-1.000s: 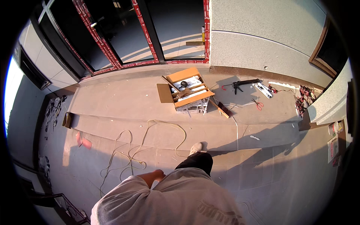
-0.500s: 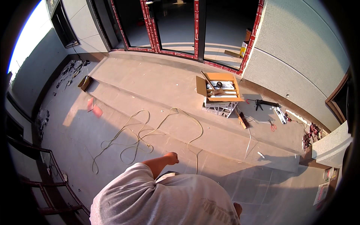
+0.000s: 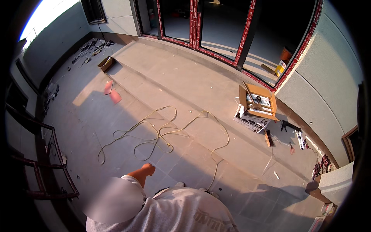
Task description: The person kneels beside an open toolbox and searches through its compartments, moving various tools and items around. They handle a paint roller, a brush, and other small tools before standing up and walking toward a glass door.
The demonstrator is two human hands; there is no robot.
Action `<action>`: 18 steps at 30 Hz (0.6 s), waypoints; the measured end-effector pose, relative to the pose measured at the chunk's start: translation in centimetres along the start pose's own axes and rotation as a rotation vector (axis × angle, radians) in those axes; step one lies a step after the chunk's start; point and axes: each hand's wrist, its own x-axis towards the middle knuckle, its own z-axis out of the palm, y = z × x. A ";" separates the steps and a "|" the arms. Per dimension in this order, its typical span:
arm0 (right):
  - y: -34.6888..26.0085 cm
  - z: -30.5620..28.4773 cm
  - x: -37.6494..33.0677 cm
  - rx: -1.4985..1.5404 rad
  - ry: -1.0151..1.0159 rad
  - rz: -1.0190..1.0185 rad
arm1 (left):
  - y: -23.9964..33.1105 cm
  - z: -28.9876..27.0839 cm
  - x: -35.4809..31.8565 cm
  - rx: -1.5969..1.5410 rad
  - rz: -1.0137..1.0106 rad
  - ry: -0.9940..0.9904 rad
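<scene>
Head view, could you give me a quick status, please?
Left hand empty, fist loose, touching nothing. Right hand out of view. Yellow cable loose on floor ahead. Open box far right.

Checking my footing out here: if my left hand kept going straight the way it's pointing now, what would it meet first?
Your left hand is a loose fist pointing forward and down over the floor tiles. Going straight on, it would likely reach the yellow cable looped on the floor; depth is hard to judge, and nothing else shows in between.

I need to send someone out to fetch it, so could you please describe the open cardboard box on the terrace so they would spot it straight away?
Start at the red-framed glass doors and follow the frame right to the grey wall. On the raised step there sits the open cardboard box, flaps up, on a white printed carton. The other brown box, far left, is smaller and sits alone.
</scene>
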 end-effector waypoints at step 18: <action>-17.6 -4.4 -0.8 0.941 -0.080 0.337 | 0.5 2.9 -5.7 -1.353 -0.149 0.212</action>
